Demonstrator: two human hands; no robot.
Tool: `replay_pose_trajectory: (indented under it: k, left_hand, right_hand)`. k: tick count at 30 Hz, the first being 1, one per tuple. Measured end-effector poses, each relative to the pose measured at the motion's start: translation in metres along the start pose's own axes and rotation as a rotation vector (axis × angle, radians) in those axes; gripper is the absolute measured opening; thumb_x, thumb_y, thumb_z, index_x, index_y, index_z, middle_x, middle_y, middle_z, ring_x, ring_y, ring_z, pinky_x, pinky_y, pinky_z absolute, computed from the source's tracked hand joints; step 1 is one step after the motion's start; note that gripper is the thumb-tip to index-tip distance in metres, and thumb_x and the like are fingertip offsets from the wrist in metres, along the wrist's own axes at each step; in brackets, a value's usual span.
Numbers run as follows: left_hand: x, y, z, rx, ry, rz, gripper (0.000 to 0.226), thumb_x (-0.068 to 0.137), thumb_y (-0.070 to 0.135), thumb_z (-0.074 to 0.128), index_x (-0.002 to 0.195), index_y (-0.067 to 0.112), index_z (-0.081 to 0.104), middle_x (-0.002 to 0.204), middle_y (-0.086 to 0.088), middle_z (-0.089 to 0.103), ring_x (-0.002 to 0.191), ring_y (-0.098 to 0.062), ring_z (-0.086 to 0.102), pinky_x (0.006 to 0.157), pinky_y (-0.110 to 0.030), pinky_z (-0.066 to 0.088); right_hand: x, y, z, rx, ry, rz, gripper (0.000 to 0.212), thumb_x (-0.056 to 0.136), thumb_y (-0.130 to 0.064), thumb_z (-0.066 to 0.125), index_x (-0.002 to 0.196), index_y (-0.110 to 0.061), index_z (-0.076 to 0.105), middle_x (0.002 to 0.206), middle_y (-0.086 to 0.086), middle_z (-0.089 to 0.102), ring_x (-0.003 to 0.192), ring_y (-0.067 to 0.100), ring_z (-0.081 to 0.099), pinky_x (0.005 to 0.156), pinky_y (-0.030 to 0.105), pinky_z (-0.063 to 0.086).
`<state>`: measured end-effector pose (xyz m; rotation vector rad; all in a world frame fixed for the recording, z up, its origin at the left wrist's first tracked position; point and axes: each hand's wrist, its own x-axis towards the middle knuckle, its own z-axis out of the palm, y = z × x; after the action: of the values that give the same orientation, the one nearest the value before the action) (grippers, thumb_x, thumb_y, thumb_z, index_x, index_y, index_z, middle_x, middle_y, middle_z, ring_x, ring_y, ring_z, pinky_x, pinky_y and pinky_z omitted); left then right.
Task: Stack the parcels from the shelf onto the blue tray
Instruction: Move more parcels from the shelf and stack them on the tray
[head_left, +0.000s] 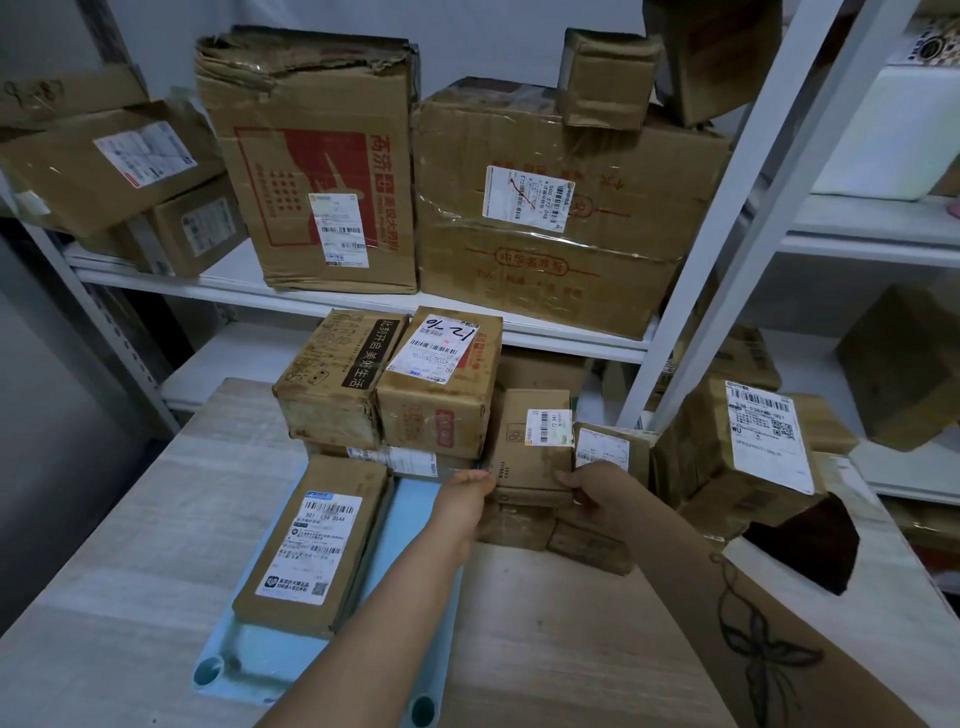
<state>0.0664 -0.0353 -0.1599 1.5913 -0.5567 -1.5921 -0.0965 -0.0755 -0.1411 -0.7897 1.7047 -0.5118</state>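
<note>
A small brown parcel (530, 447) with a white label is held between both hands over the table's far side. My left hand (465, 496) grips its left lower edge and my right hand (597, 491) grips its right lower corner. The blue tray (415, 499) lies on the table in front, with a flat labelled parcel (317, 540) on its left half. At the tray's far end two boxes (389, 379) sit side by side on a flat parcel (395, 460).
More small parcels (587, 543) lie under the held one, and a taller labelled box (748, 457) stands to the right. The white shelf (228, 283) behind holds large cardboard boxes (545, 208). A shelf post (691, 291) rises at the right.
</note>
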Motion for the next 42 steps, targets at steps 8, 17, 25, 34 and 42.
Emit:
replay_pose_trajectory:
  k: [8,17,25,34,42]
  left_hand:
    - [0.002,-0.008,0.015,-0.015,-0.064,0.03,0.024,0.091,0.005,0.056,0.114,0.007,0.049,0.109,-0.013,0.056,0.087,-0.019,0.056,0.068,-0.025,0.049]
    - [-0.002,-0.014,0.024,0.06,-0.197,0.078,0.034,0.09,0.01,0.06,0.124,0.006,0.057,0.099,-0.002,0.065,0.076,-0.007,0.06,0.052,-0.012,0.048]
    - [-0.008,-0.014,0.028,-0.003,-0.233,0.044,0.025,0.088,0.012,0.063,0.113,0.008,0.061,0.087,0.003,0.064,0.077,-0.008,0.055,0.072,-0.022,0.044]
    - [-0.022,-0.001,0.032,0.04,-0.287,0.097,0.029,0.083,0.009,0.067,0.109,0.01,0.054,0.1,-0.004,0.066,0.084,-0.016,0.06,0.064,-0.024,0.045]
    - [-0.034,0.019,0.034,-0.059,-0.215,0.215,0.047,0.082,0.022,0.07,0.123,0.01,0.05,0.11,-0.008,0.065,0.099,-0.02,0.063,0.088,-0.036,0.052]
  right_hand:
    - [-0.005,0.007,-0.025,-0.115,-0.058,0.045,0.038,0.085,-0.003,0.066,0.121,0.002,0.054,0.102,0.011,0.058,0.085,0.021,0.053,0.074,0.029,0.046]
    - [-0.016,0.015,-0.049,0.059,-0.176,0.03,0.04,0.08,0.006,0.066,0.117,-0.008,0.063,0.106,0.01,0.067,0.107,0.026,0.059,0.09,0.036,0.052]
    - [-0.025,0.005,-0.048,0.467,-0.139,-0.236,0.027,0.097,-0.027,0.051,0.118,-0.014,0.061,0.111,0.004,0.068,0.1,0.019,0.061,0.084,0.032,0.049]
    - [-0.03,0.007,-0.05,0.542,-0.123,-0.268,0.025,0.097,-0.03,0.049,0.111,-0.014,0.062,0.12,0.008,0.064,0.115,0.024,0.058,0.104,0.04,0.043]
    - [-0.043,0.004,-0.049,0.564,-0.227,-0.328,0.026,0.097,-0.024,0.049,0.115,-0.013,0.063,0.11,0.007,0.071,0.106,0.02,0.064,0.096,0.037,0.048]
